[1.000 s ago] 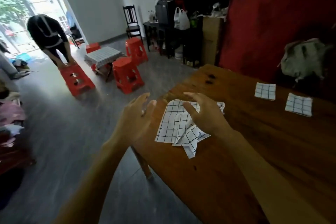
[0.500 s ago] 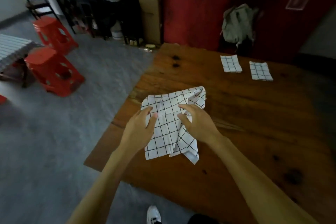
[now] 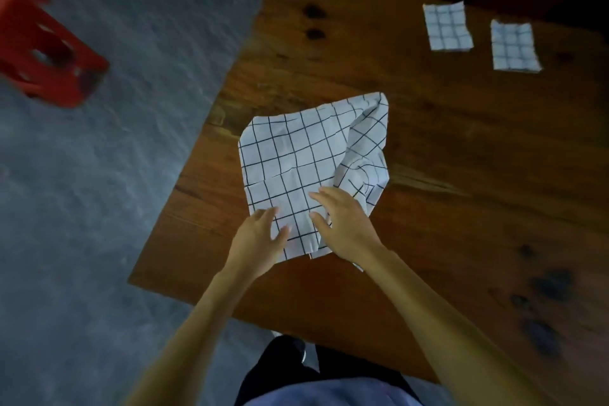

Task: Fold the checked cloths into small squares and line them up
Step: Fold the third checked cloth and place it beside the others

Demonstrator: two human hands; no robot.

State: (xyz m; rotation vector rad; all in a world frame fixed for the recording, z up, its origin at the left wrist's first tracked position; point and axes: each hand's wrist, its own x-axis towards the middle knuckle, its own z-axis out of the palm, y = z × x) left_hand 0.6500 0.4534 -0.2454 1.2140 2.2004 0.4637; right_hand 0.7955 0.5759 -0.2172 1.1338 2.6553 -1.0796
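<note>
Fingers of left hand (image 3: 260,241) spread, straight, tips resting on near-left corner of checked cloth (image 3: 296,158). Right hand (image 3: 346,227) fingers apart, flat on near edge beside bunched fold. Two folded squares (image 3: 447,26) (image 3: 514,46) well beyond fingertips, far right on wooden table (image 3: 461,175).

Bare table (image 3: 461,158) between crumpled cloth (image 3: 306,161) and folded squares (image 3: 447,26) — unobstructed.

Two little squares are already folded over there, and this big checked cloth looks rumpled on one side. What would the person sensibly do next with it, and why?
Probably smooth it flat first. The checked cloth lies open on the wooden table, but its right side is bunched and turned over. Both the left hand and the right hand rest at its near edge with relaxed fingers, well placed to spread the fabric. A neat fold like the two folded squares likely needs a flat cloth.
</note>
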